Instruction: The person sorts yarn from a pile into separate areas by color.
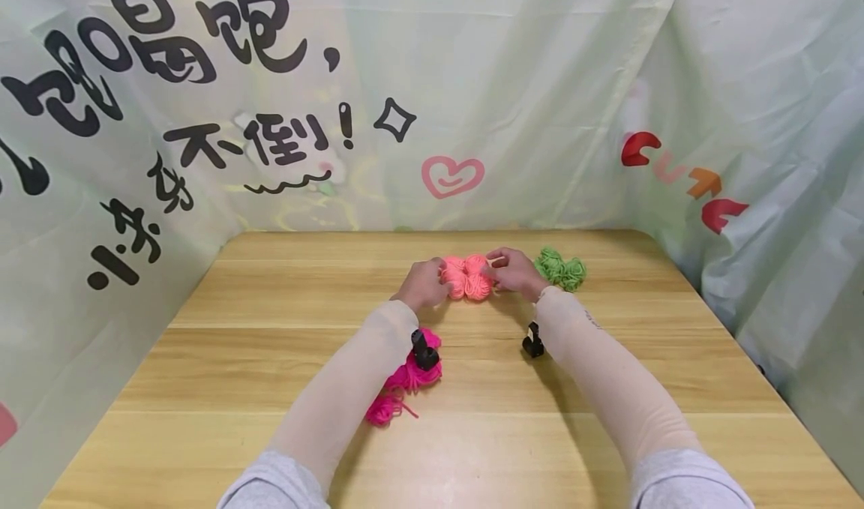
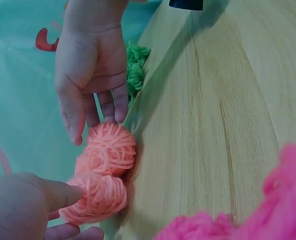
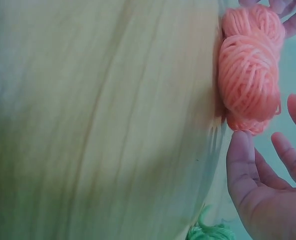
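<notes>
A bundle of coral-pink yarn balls [image 1: 467, 278] sits toward the back of the wooden table, between both hands. At its left side is my left hand [image 1: 424, 284]; in the left wrist view its straight thumb [image 2: 63, 194] overlaps the nearest ball and the fingers are spread below. My right hand [image 1: 514, 269] is at the opposite side, its fingers loosely extended. Seen from the right wrist, one fingertip [image 3: 241, 140] is right at the end of the coral yarn [image 3: 250, 75], while the other fingers spread apart from it.
Green yarn [image 1: 560, 269] lies just beyond my right hand. Magenta yarn [image 1: 415, 370] lies nearer, partly hidden by my left forearm. Black wrist-camera mounts [image 1: 533, 340] stick out from both wrists. Printed cloth [image 1: 513, 104] hangs behind and beside the wooden table [image 1: 486, 434].
</notes>
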